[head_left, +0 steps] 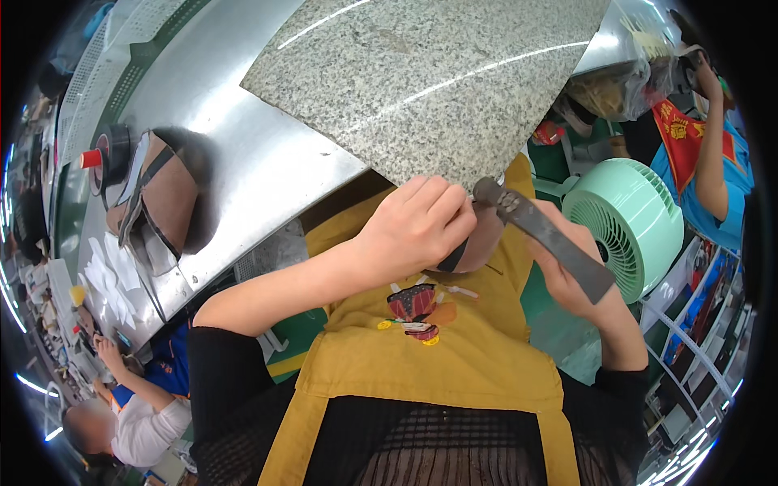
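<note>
My left hand [421, 223] is closed at the near corner of the stone slab, gripping a brownish-pink leather piece [485, 239] with a black band. Its knuckles face up and hide much of the piece, which hangs over my apron. In my right hand [559, 267] is a dark metal hammer [559, 243]. The round face of the hammer is close beside the left hand's fingers, and its flat, wide end points toward my right wrist. The handle is hidden by the hand. Whether the hammer touches the leather cannot be seen.
A speckled stone slab [421, 89] lies on the metal table [267, 170]. At left stand similar brown pieces [166, 190], a black roll [113, 158] and white paper strips [109, 279]. A green fan [628, 219] is at right. Other people work at both sides.
</note>
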`<state>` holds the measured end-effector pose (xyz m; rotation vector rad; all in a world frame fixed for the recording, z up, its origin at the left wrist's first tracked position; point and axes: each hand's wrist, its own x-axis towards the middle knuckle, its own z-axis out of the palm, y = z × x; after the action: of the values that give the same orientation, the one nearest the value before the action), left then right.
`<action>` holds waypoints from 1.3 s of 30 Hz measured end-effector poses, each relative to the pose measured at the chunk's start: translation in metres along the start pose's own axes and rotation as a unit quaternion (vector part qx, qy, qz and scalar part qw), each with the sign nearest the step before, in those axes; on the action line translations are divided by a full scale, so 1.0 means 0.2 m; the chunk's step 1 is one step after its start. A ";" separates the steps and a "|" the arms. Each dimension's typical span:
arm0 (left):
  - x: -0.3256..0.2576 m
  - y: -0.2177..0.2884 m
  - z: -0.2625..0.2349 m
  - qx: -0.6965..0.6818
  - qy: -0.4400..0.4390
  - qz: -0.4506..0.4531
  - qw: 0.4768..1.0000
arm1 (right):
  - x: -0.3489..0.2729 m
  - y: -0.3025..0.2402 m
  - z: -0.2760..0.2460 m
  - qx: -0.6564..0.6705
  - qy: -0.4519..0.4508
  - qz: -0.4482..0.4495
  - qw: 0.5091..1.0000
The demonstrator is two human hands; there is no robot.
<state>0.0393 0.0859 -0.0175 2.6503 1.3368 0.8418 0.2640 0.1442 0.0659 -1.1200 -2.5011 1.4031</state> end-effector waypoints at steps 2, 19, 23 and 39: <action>0.00 0.00 0.01 0.021 0.018 0.007 1.000 | 0.00 -0.02 0.01 -0.021 0.054 -0.058 0.997; -0.05 -0.02 0.00 0.033 0.032 -0.017 0.999 | 0.02 -0.03 0.05 -0.045 -0.010 -0.042 0.998; -0.06 -0.01 -0.01 0.036 0.037 -0.009 0.999 | 0.04 -0.06 -0.01 -0.011 0.002 -0.037 0.999; -0.09 -0.04 0.00 -0.004 0.056 -0.030 0.998 | 0.05 -0.11 0.01 -0.030 0.014 -0.041 0.999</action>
<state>0.0256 0.0770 -0.0280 2.5772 1.4256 0.9995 0.2434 0.1419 0.0785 -1.0269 -2.5545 1.2921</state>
